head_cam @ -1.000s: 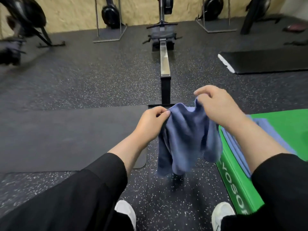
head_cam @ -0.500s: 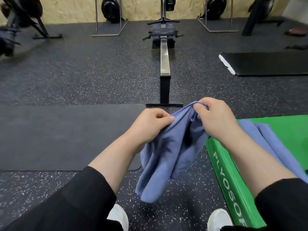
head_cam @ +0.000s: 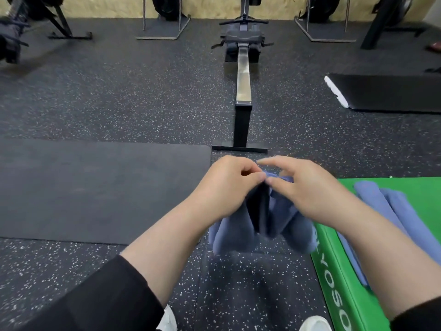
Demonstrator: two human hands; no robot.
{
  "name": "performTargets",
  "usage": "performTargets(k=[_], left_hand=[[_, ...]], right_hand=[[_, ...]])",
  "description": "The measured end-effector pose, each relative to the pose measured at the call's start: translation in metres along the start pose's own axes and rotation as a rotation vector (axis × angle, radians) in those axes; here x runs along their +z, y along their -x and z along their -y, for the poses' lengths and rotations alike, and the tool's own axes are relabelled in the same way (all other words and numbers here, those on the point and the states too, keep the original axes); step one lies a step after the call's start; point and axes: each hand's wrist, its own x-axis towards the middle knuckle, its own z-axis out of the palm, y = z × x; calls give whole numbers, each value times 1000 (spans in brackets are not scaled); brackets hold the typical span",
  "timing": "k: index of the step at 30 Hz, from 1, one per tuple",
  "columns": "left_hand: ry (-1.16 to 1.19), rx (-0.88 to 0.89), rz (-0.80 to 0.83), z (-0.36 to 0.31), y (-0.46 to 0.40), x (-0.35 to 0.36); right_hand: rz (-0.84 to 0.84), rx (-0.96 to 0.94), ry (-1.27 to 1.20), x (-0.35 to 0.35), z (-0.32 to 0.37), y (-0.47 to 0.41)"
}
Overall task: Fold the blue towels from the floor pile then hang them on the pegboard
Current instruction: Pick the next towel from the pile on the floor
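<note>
Both hands have come together since the earlier frames, when they held the top edge of the cloth apart; the two upper corners now meet at the frame's centre. The left hand (head_cam: 225, 187) pinches its corner of the blue towel (head_cam: 262, 225) between thumb and curled fingers, and the right hand (head_cam: 303, 189) pinches the matching corner, its upper fingers blurred. The towel hangs doubled below them in two lobes, clear of the speckled floor (head_cam: 119, 91).

To do this fold well, I judge the corners should be lined up exactly before one hand takes both, then the free hand should run down the hanging edge to even the lower corners. Keeping the cloth taut would stop it bunching.

Right of centre, other blue towels (head_cam: 386, 206) lie on the green plyo box (head_cam: 424, 189). Beyond the hands stands a rowing machine (head_cam: 242, 91), with a dark mat (head_cam: 95, 187) at left. No pegboard shows.
</note>
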Motion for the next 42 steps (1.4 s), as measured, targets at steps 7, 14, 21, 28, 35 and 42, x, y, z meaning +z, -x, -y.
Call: performTargets(k=[7, 14, 21, 28, 35, 42], left_hand=[[53, -46, -25, -2, -3, -6], [-2, -93, -48, 6, 1, -8], [13, 34, -10, 1, 6, -6], [72, -41, 20, 6, 5, -9], [39, -32, 0, 13, 12, -10], [131, -9, 31, 9, 9, -4]], right_hand=[[-208, 94, -71, -2, 0, -8], [-225, 244, -34, -9, -8, -7], [33, -2, -28, 5, 7, 0], [-256, 168, -86, -5, 3, -5], [-109, 197, -72, -8, -3, -2], [69, -4, -86, 2, 10, -1]])
